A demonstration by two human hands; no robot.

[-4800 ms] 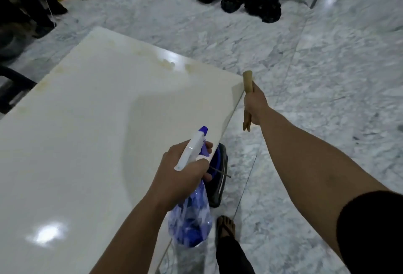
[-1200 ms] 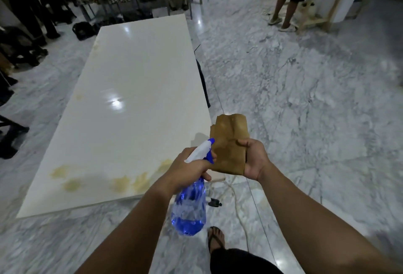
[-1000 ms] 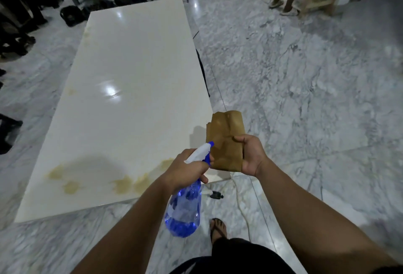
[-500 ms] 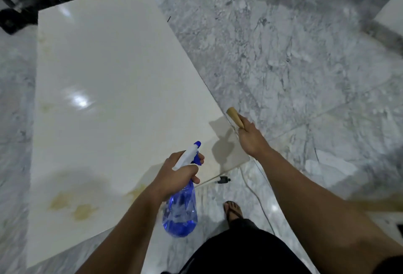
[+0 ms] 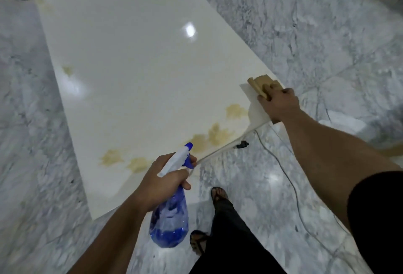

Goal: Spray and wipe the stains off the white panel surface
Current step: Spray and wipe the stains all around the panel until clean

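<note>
while left hand point(image 5: 162, 183) grips spray bottle point(image 5: 169, 222), right hand point(image 5: 278, 105) clutches cloth point(image 5: 260, 83) at panel point(image 5: 135, 60) corner, stains point(image 5: 218, 133) lining near edge

Your white panel point(image 5: 135, 60) lies flat, glossy, with yellow-brown stains point(image 5: 214, 133) strung along its near edge and one fainter blotch by the left edge. Your spray bottle point(image 5: 171, 215), clear with blue liquid and a white-and-blue trigger head, hangs upright over the near edge. Your folded tan cloth point(image 5: 260, 85) sits at the near right corner.
</note>
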